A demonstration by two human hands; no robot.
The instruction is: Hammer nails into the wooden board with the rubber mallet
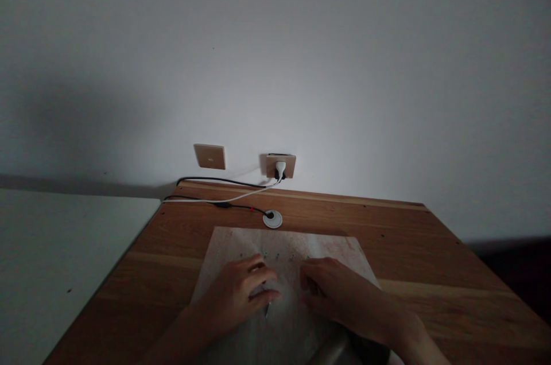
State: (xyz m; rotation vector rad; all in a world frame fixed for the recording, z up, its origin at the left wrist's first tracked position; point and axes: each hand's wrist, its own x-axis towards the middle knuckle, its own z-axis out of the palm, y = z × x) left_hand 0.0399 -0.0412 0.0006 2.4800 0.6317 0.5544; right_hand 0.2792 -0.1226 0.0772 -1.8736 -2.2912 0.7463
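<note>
A white sheet of paper [284,250] lies on a wooden table [430,250], with several tiny dark bits scattered near its middle. My left hand [239,290] rests on the sheet with its fingers curled together, and a thin grey tool tip shows just under them. My right hand [331,290] lies close beside it on the sheet, fingers bent down and pressed together; what they hold, if anything, is hidden. A dark rounded object [344,350] sits below my right wrist at the bottom edge.
A white round cable grommet [272,219] sits behind the sheet. Black and white cables [224,200] run to a wall socket [280,166]. A switch plate [209,156] is left of it. A white surface [55,256] adjoins the table's left edge.
</note>
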